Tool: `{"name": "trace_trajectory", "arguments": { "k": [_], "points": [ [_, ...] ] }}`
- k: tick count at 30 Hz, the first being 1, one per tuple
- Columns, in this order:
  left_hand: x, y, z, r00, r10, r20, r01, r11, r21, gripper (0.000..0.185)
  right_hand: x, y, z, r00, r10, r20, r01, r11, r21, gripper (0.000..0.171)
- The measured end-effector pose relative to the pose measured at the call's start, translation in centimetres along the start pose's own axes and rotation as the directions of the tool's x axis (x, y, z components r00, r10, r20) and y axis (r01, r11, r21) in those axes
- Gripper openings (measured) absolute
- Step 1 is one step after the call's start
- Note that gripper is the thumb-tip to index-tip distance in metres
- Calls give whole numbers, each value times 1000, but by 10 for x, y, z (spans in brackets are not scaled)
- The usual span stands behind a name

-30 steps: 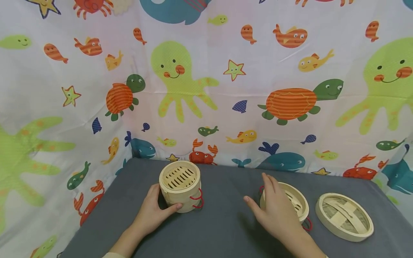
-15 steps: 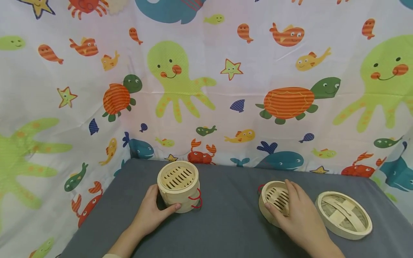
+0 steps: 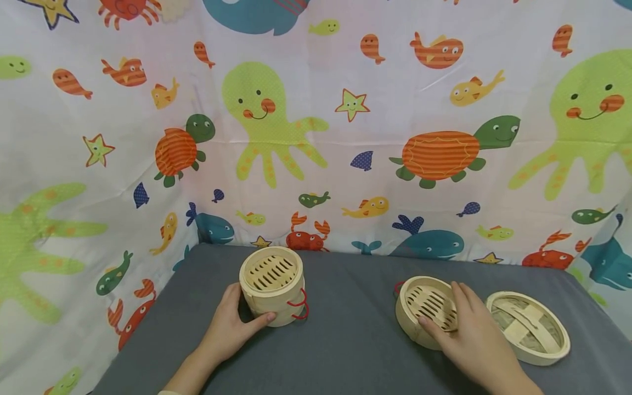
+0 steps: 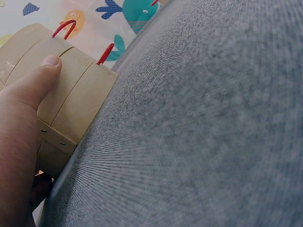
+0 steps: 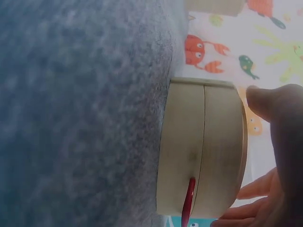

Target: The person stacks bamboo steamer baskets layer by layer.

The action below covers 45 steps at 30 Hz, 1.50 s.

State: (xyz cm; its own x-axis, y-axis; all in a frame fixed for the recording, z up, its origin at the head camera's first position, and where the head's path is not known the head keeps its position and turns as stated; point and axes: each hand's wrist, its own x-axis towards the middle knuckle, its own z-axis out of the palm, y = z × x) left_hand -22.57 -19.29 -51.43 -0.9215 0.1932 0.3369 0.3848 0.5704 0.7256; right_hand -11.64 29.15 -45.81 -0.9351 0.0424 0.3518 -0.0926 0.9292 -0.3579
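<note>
My left hand (image 3: 233, 321) grips a tall round bamboo steamer basket stack (image 3: 278, 299) with a slatted top and two red loops on its side. In the left wrist view the thumb (image 4: 45, 75) lies along its wall, which stands on the grey cloth. At the right, my right hand (image 3: 476, 337) is over the right rim of a lower bamboo steamer basket (image 3: 412, 318). Its fingers are spread, with a gap between the thumb (image 5: 260, 100) and the rim in the right wrist view. The slatted floor shows inside; the basket's right side is hidden by the hand.
A round bamboo steamer lid (image 3: 535, 329) with a woven top and strap handle lies right of the right hand. Grey cloth (image 3: 340, 329) covers the table between the baskets. A white curtain (image 3: 326, 164) printed with sea animals hangs behind and at the sides.
My right hand has moved right across the lower basket, from its left rim to its right side, uncovering its left part. My left hand keeps its grip on the stack.
</note>
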Motion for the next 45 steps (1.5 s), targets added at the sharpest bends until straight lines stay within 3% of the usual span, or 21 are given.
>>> {"name": "trace_trajectory", "arguments": {
  "k": [4,11,29,37,45],
  "points": [
    [1,0,0,1000,3,1,-3,1000,9,100,-2,5,-1,997,37,69,-37,999,-5,115],
    [1,-1,1,1000,-4,8,4,1000,13,102,-2,10,0,992,50,120,-54,998,30,116],
    [1,-2,1,1000,12,-5,-12,1000,21,100,1,16,2,980,86,181,-108,988,113,131],
    [1,-3,0,1000,-1,-1,1,1000,27,101,0,18,5,982,81,172,-120,965,233,123],
    [2,-3,1,1000,-2,10,1,999,32,101,1,19,4,974,100,202,-152,954,257,122]
  ]
}}
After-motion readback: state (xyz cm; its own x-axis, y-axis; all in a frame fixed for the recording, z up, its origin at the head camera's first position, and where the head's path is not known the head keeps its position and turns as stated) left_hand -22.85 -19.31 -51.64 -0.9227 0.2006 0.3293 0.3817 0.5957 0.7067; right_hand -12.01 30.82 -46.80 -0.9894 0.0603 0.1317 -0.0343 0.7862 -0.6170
